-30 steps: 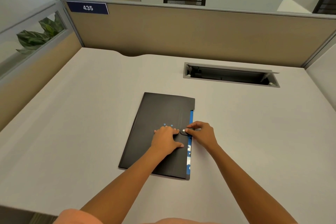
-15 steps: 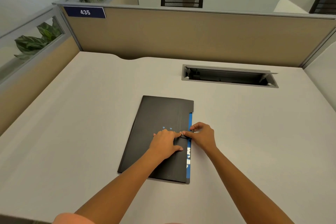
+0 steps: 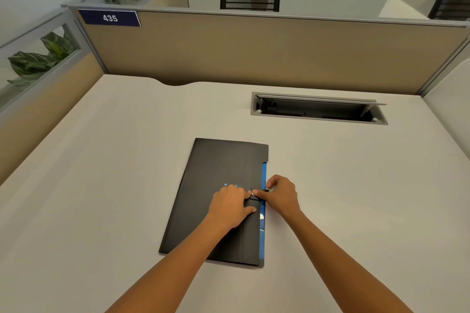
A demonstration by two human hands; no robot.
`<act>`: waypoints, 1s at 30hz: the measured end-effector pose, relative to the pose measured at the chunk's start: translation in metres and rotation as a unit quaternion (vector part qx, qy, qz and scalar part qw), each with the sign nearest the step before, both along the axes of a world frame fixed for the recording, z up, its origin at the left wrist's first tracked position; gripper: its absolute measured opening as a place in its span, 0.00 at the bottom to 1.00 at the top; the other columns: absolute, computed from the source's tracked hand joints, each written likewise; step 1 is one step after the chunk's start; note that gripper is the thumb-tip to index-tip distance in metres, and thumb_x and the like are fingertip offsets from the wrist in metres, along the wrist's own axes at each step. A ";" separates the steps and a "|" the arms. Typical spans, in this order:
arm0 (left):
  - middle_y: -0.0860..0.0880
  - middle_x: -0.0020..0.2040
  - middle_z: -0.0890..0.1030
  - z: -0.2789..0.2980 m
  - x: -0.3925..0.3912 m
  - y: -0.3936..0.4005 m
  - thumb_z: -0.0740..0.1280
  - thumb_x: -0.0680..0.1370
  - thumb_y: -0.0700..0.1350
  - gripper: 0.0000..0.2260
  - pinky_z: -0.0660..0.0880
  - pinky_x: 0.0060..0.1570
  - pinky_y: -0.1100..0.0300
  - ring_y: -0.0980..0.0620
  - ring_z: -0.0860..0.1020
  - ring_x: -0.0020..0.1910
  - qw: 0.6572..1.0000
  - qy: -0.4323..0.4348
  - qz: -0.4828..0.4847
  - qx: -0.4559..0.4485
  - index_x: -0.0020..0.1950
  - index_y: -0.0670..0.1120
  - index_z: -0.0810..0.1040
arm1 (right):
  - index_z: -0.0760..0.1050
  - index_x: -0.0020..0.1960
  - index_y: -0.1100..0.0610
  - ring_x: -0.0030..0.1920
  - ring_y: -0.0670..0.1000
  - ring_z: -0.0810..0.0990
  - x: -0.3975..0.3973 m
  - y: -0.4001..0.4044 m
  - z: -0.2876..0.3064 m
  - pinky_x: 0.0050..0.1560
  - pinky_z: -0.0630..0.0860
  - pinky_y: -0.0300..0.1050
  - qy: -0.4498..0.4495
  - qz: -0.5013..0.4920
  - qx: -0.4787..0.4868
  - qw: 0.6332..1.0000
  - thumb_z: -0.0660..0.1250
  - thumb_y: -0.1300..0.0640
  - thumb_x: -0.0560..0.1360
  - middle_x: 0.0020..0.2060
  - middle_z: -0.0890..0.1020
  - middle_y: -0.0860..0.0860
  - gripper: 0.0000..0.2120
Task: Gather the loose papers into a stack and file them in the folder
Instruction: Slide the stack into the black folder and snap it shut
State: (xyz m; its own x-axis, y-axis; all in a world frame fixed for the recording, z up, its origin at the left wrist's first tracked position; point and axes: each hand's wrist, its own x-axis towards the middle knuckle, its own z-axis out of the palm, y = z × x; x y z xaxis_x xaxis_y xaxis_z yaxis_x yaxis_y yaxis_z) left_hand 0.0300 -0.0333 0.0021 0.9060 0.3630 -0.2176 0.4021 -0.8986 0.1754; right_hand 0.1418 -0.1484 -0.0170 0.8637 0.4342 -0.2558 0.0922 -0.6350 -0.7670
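A black folder (image 3: 218, 185) lies closed on the pale desk (image 3: 101, 185), with a blue strip (image 3: 263, 175) showing along its right edge. My left hand (image 3: 230, 204) presses flat on the folder's cover near that edge. My right hand (image 3: 281, 194) pinches the small black clasp tab (image 3: 254, 199) at the folder's right edge, thumb and forefinger closed on it. No loose papers are visible; whatever is inside the folder is hidden.
An open grey cable tray (image 3: 318, 109) is sunk into the desk behind and to the right of the folder. Tan partition walls (image 3: 254, 53) close the desk at the back and left. A curved cutout (image 3: 175, 82) notches the back edge.
My right hand has worked the clasp tab slightly leftward over the folder's cover. The left hand stays pressed in place. The view has shifted a little.
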 end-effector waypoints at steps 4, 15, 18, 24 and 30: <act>0.45 0.49 0.83 0.001 0.001 -0.002 0.64 0.77 0.63 0.23 0.77 0.45 0.56 0.49 0.81 0.47 1.000 -0.003 -0.007 0.019 0.67 0.52 0.77 | 0.69 0.35 0.51 0.32 0.45 0.72 0.001 0.006 0.003 0.32 0.67 0.37 -0.002 0.001 -0.037 0.999 0.80 0.50 0.66 0.34 0.76 0.49 0.19; 0.45 0.52 0.81 0.003 0.000 -0.009 0.62 0.78 0.62 0.24 0.75 0.44 0.56 0.47 0.80 0.50 0.998 0.010 -0.030 0.052 0.68 0.49 0.75 | 0.70 0.45 0.55 0.40 0.50 0.75 0.009 0.016 0.012 0.37 0.69 0.41 0.009 0.019 -0.142 0.990 0.79 0.45 0.66 0.41 0.77 0.51 0.22; 0.45 0.48 0.82 0.004 0.000 -0.007 0.64 0.78 0.62 0.24 0.74 0.42 0.57 0.47 0.80 0.46 0.999 -0.002 -0.030 0.036 0.67 0.49 0.76 | 0.71 0.45 0.55 0.40 0.50 0.76 0.010 0.012 0.008 0.40 0.71 0.43 0.012 0.020 -0.120 0.993 0.79 0.45 0.65 0.40 0.77 0.51 0.22; 0.46 0.49 0.83 0.002 0.000 -0.007 0.65 0.77 0.62 0.24 0.76 0.45 0.56 0.48 0.80 0.47 0.999 -0.015 -0.021 0.027 0.67 0.50 0.76 | 0.72 0.43 0.54 0.37 0.48 0.74 0.006 0.005 0.002 0.37 0.70 0.40 0.000 0.015 -0.061 0.998 0.79 0.46 0.66 0.39 0.78 0.50 0.20; 0.48 0.51 0.84 -0.004 -0.004 -0.007 0.68 0.74 0.63 0.24 0.79 0.48 0.56 0.49 0.81 0.48 0.999 -0.046 0.026 -0.001 0.67 0.53 0.77 | 0.76 0.52 0.56 0.44 0.48 0.76 0.002 -0.001 0.001 0.39 0.70 0.38 0.002 0.017 -0.039 0.999 0.79 0.47 0.67 0.45 0.78 0.49 0.21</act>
